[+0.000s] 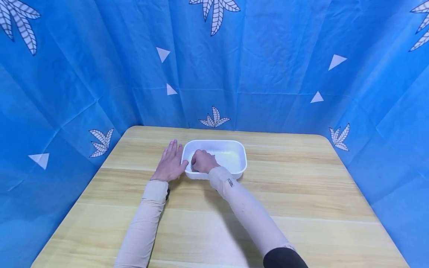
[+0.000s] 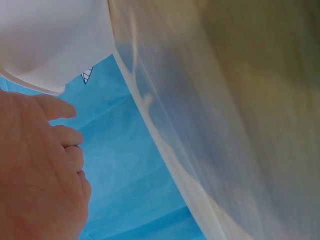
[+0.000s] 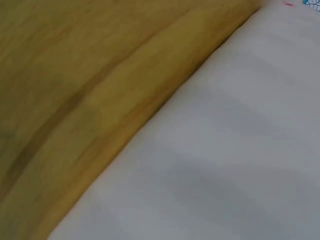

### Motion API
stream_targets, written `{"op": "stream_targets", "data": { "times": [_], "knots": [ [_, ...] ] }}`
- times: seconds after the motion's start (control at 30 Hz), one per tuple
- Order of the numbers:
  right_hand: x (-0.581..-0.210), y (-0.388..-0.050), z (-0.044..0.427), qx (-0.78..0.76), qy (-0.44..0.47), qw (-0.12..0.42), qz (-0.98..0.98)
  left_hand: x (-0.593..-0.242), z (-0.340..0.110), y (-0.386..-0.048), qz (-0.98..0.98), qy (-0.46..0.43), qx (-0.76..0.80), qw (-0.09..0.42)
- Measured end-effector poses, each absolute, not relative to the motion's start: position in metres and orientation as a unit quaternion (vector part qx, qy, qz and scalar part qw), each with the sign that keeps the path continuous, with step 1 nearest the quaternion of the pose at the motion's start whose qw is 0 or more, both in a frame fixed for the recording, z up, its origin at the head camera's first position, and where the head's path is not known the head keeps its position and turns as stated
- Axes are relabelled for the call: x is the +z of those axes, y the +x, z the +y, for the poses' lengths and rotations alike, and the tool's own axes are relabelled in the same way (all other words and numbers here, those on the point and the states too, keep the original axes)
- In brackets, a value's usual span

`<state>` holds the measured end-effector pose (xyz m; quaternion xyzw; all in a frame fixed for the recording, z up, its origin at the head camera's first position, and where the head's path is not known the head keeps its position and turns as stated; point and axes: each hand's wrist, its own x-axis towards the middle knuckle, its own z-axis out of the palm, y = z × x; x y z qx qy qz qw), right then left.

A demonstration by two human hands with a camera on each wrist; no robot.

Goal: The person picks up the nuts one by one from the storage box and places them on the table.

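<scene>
A white rectangular plastic basin [image 1: 231,158] stands upright on the wooden table. My left hand [image 1: 170,163] lies along its left side, fingers straight and spread, the thumb at the rim. Seen from the left wrist, that hand [image 2: 40,165] is just under a white basin corner [image 2: 55,40]. Inside the basin on the left, my right hand [image 1: 203,162] is bent down with curled fingers around a small greyish thing [image 1: 193,168]. Mostly covered by the hand, its kind is unclear. The right wrist view has only the basin's outer wall [image 3: 200,165], with no hand showing.
The pale wooden table [image 1: 301,186] extends around the basin on every side. Blue curtains [image 1: 268,74] printed with leaves and triangles hang behind it and along both sides.
</scene>
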<state>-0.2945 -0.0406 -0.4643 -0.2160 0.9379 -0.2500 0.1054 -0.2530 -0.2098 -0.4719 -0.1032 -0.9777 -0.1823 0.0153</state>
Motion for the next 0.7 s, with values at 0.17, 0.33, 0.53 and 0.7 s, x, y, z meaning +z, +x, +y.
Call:
{"op": "stream_targets", "data": {
  "times": [0.17, 0.33, 0.53, 0.7],
  "knots": [
    [-0.4653, -0.2953, -0.04, -0.246, -0.223, 0.102, 0.938, -0.472, -0.2093, -0.2526, -0.978, -0.1, -0.181, 0.014],
    [-0.4656, -0.2969, -0.0379, -0.212, -0.245, 0.099, 0.941, -0.4722, -0.2078, -0.254, -0.978, -0.102, -0.182, 0.009],
    [-0.4642, -0.2981, -0.0386, -0.13, -0.284, 0.074, 0.947, -0.4729, -0.2075, -0.2538, -0.978, -0.107, -0.18, 0.01],
    [-0.4634, -0.2961, -0.0408, -0.096, -0.299, 0.053, 0.948, -0.4727, -0.2086, -0.2524, -0.977, -0.107, -0.185, 0.011]
  ]
}}
